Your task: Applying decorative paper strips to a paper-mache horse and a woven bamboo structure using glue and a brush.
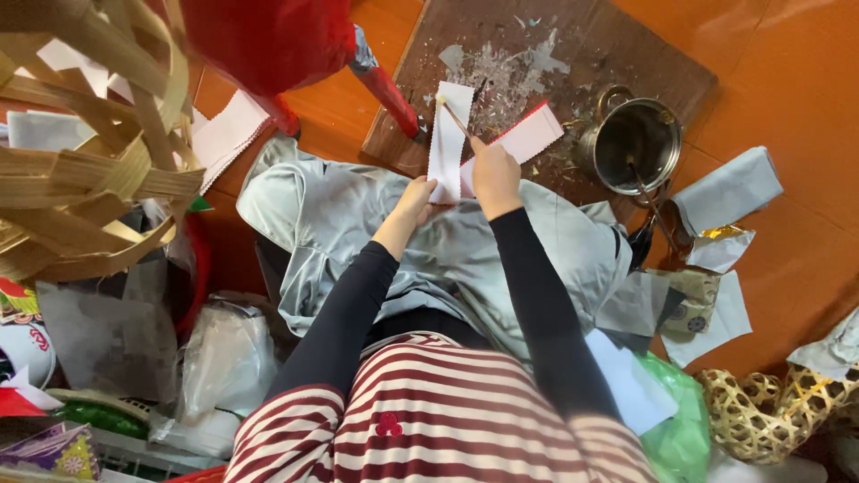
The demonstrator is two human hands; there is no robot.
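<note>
Your left hand (417, 199) pinches the white paper strip (447, 141) – your right hand (494, 177) grips a thin stick (454, 116), its fingers hidden underneath.

We see 1 metal pot (637, 143) on a wooden board (626, 54), and 1 woven bamboo frame (80, 134).
</note>
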